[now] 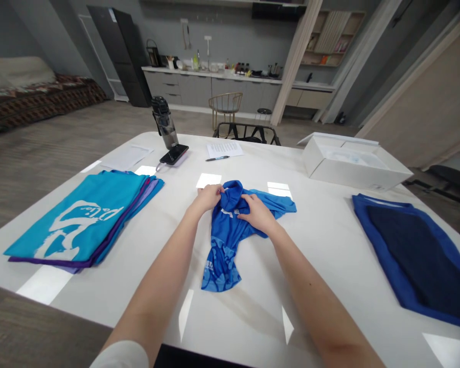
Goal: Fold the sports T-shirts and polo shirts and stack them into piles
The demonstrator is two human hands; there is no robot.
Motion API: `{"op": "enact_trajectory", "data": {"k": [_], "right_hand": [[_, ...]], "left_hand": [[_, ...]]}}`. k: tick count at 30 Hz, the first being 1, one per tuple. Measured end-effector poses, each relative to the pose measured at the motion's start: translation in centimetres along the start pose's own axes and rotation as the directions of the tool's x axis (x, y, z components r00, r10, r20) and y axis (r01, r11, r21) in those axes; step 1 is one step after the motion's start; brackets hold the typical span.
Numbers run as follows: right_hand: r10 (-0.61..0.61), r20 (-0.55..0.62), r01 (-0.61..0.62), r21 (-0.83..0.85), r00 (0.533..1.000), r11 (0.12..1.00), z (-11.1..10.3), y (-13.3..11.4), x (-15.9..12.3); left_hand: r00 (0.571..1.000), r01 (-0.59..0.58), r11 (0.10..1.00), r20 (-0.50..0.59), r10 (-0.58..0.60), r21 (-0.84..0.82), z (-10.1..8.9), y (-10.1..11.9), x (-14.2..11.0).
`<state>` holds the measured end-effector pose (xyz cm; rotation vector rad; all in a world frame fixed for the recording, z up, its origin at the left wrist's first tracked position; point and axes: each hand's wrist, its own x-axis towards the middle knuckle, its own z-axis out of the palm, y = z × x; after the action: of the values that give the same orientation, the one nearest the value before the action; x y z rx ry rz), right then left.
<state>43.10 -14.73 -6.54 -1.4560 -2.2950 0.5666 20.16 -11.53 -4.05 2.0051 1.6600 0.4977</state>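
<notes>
A crumpled blue shirt (226,240) with a lighter printed pattern lies in the middle of the white table (329,240). My left hand (208,197) is closed on the shirt's collar at its upper left. My right hand (257,212) rests on the shirt's upper right part, fingers curled into the fabric near a small white label. One sleeve spreads out to the right behind my right hand.
A stack of folded turquoise and purple shirts (88,217) lies at the left. Dark blue folded garments (417,253) lie at the right. Behind stand an open white box (352,161), a water bottle (164,122), a phone (174,154), papers and a pen (216,158).
</notes>
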Motion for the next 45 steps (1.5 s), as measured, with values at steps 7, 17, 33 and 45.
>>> {"op": "enact_trajectory", "data": {"k": [7, 17, 33, 45], "right_hand": [[-0.013, -0.334, 0.071, 0.164, 0.943, 0.984, -1.2, -1.0, -0.2], [0.324, -0.46, -0.105, 0.44, 0.826, 0.892, -6.9, 0.8, -0.1], [0.154, 0.238, -0.192, 0.146, 0.959, 0.971, -7.8, 5.4, -2.6], [0.164, -0.192, -0.164, 0.02, 0.968, 0.986, -4.4, 3.6, -1.5]], "left_hand": [[0.983, -0.176, 0.768, -0.077, 0.164, -0.616, 1.4, 4.9, -0.1], [0.949, -0.2, 0.918, 0.167, 0.269, -0.342, 1.6, 4.4, -0.8], [0.945, 0.18, 0.453, 0.025, -0.327, -0.873, 0.6, 4.2, 0.4], [0.927, -0.133, 0.868, -0.369, -0.061, -0.478, -1.4, 3.9, -0.7]]}}
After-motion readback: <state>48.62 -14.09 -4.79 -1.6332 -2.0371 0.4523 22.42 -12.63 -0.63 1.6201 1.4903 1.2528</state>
